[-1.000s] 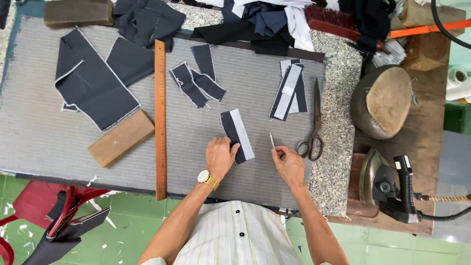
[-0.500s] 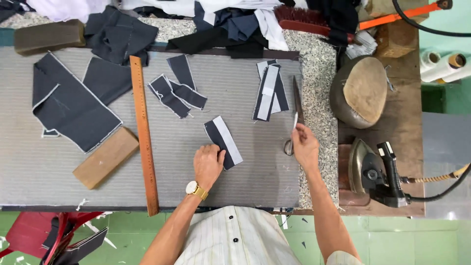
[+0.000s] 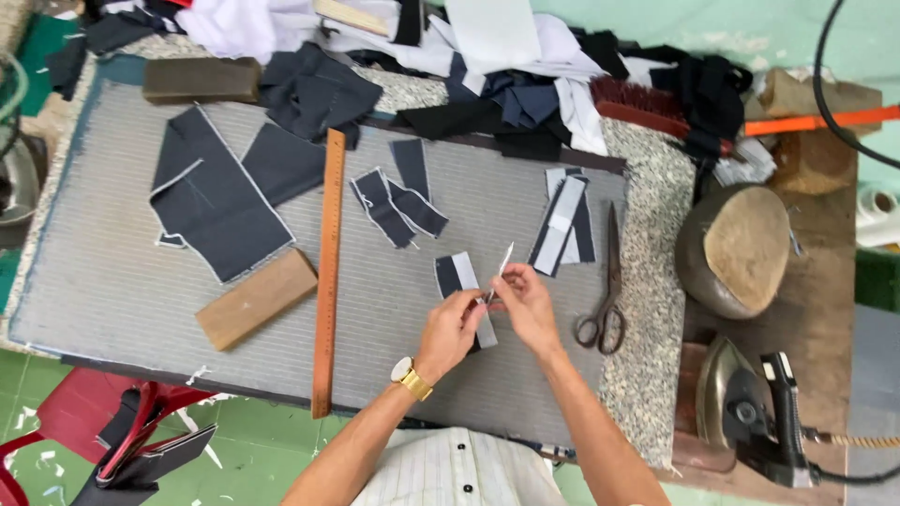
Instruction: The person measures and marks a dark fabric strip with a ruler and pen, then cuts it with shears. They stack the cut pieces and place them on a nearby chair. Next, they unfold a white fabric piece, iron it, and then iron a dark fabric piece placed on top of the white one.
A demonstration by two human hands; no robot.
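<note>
Above the grey tabletop (image 3: 122,281), left hand (image 3: 448,330) and right hand (image 3: 527,305) meet, fingers (image 3: 489,298) pinching a thin white strip (image 3: 504,260) over the dark-and-white fabric piece (image 3: 457,276). Scissors (image 3: 607,281) lie just right; bare padding lies left toward the wooden ruler (image 3: 327,272).

We see a thin white strip (image 3: 503,264) held tilted upward, its lower end pinched, above a dark fabric piece with white band (image 3: 466,300) lying flat on the bench (image 3: 112,300).
</note>
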